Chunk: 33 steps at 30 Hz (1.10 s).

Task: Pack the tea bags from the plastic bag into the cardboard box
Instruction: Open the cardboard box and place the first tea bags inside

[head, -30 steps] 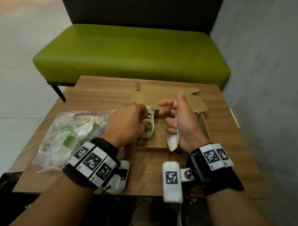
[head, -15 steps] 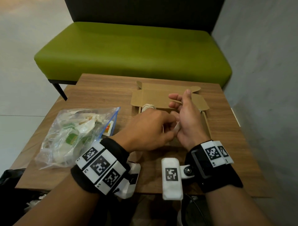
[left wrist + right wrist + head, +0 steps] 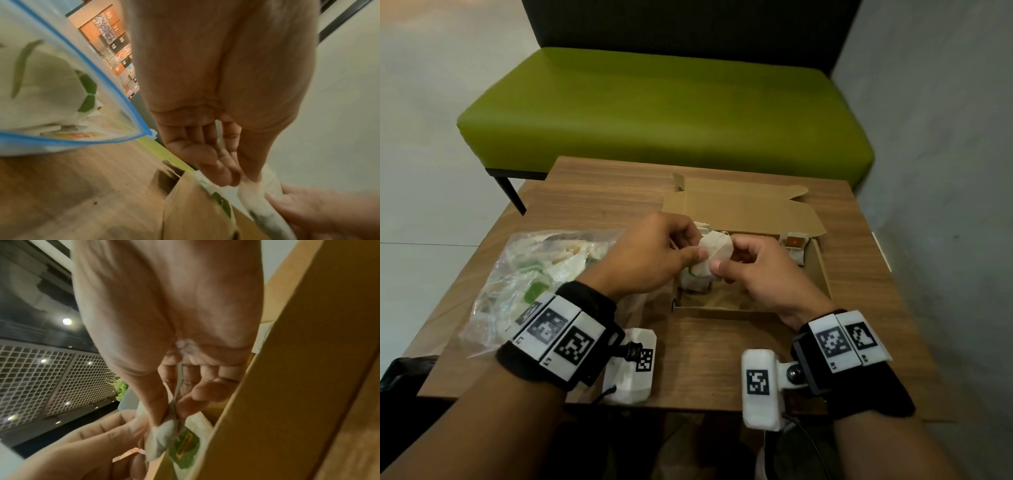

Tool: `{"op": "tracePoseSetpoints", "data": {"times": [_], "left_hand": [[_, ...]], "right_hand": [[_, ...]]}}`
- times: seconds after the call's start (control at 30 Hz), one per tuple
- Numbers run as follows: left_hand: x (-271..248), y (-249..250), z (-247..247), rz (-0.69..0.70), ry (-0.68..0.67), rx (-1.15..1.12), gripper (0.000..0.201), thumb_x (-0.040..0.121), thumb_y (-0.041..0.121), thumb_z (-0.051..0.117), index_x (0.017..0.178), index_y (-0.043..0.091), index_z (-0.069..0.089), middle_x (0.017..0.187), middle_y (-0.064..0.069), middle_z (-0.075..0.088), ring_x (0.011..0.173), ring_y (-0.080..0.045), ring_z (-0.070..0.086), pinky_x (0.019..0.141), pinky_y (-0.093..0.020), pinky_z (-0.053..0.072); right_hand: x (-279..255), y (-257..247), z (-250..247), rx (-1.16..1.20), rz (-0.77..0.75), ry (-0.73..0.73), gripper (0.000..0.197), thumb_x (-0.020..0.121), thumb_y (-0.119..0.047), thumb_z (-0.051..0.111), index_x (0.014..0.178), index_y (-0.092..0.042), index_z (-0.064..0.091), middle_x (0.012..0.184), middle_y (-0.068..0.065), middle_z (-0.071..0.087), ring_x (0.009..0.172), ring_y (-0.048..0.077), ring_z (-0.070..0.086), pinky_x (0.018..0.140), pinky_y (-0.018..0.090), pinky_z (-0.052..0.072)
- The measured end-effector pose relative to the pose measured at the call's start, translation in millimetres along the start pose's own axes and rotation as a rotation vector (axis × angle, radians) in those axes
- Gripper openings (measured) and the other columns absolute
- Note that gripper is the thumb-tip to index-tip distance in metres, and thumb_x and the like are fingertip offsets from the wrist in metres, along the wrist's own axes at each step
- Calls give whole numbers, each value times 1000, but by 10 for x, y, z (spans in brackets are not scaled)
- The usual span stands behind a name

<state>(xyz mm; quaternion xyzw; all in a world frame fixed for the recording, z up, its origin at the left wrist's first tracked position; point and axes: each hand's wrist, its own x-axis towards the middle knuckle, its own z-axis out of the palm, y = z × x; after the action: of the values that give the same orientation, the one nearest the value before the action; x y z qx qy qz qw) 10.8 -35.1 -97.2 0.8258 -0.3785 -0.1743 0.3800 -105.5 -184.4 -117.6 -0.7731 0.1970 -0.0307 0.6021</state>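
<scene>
Behind the worktop (image 3: 619, 192), at twelve o'clock, stands a green bench (image 3: 664, 113), the largest thing in sight. On the wood, at nine o'clock from the hands, lies the clear zip-top plastic bag (image 3: 544, 270), bulging with tea bags. At one o'clock sits the open cardboard box (image 3: 822, 274), its lid flap folded back toward the bench.

Inside the box a few tea bags stand along the left wall, with one orange-tagged tea bag (image 3: 794, 245) in the far right corner; most of the floor shows bare. By my reading the packing is at an early stage: a handful are in and the bulk waits in the plastic bag.

Above the box's left half, both hands hold one white tea bag (image 3: 714, 253). The left hand (image 3: 650, 253) has a narrow grip, thumb and fingertips pinching its left edge. The right hand (image 3: 760, 270) pinches the right edge between thumb and forefinger, other fingers curled. A green tag (image 3: 185, 449) shows just below them.
</scene>
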Motion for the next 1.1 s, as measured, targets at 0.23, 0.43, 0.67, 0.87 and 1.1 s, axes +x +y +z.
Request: {"op": "tracePoseSetpoints", "data": {"times": [0.23,0.43,0.67,0.87,1.1], "left_hand": [[-76,-73,-31,-194,13,230,17,88,36,71,82,23,61,76,6,66,76,-14,63,67,-32,50],[-100,-54,26,-285,-49,65,18,94,28,66,86,14,58,60,-6,71,49,-17,68,48,-27,54],[-111,-17,32,-370,-38,-58,12,94,21,66,89,11,60,65,-8,70,48,-13,69,45,-22,52],[-90,-18,31,-377,-28,-51,10,94,19,67,90,12,60,70,-7,70,48,-11,68,46,-21,53],[-90,-7,32,-375,-25,-39,9,93,18,68,91,11,61,75,-8,70,52,-14,71,49,-25,58]], "right_hand": [[45,-12,127,-311,59,1,9,86,-26,79,83,-28,71,75,-6,68,76,15,64,81,46,55],[82,18,214,-305,118,117,25,77,-19,87,89,-25,66,83,1,71,80,21,71,79,47,61],[52,-30,219,-248,132,164,14,86,-10,79,86,-16,67,74,4,74,64,17,74,69,45,64],[38,-31,180,-335,205,126,34,75,-29,89,91,-23,61,86,1,72,78,21,73,78,47,62],[21,-47,219,-530,214,39,35,68,-31,93,87,-17,67,86,-2,71,82,17,68,65,30,52]]}}
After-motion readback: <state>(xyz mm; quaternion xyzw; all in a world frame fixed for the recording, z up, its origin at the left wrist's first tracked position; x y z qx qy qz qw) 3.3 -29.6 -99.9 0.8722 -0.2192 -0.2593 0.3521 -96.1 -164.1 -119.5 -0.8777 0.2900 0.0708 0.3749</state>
